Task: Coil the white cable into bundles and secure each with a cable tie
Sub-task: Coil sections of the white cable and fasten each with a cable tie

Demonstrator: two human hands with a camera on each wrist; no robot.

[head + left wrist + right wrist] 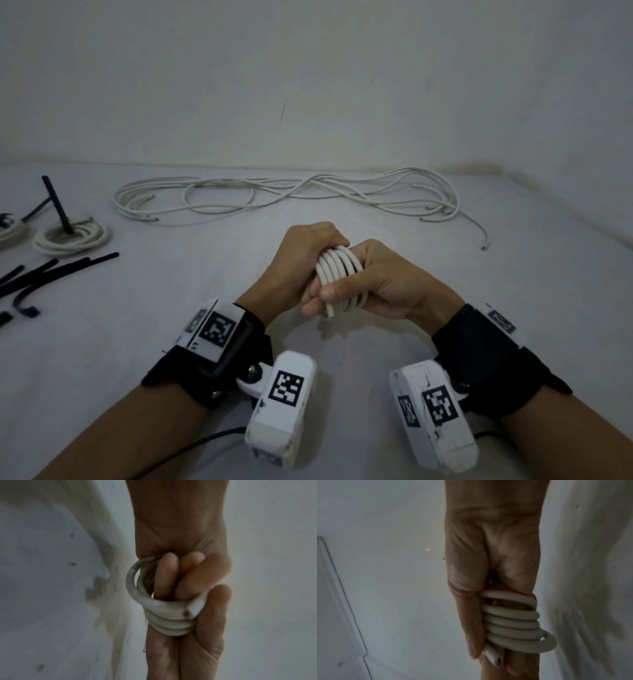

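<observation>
A small coil of white cable (337,270) is held above the white table (171,342), between both hands at the centre. My left hand (308,260) grips the coil from the left, its fingers (168,566) curled through the loops (168,626). My right hand (380,284) holds the coil from the right. Its thumb (471,631) presses the cut cable end (493,657) against the stacked turns (510,623). No cable tie is on this coil.
Several long loose white cables (284,195) lie along the back by the wall. At the left sits a finished coil (72,236) with a black tie (56,205) sticking up, and another coil (10,229) at the frame edge. Loose black cable ties (51,270) lie nearer.
</observation>
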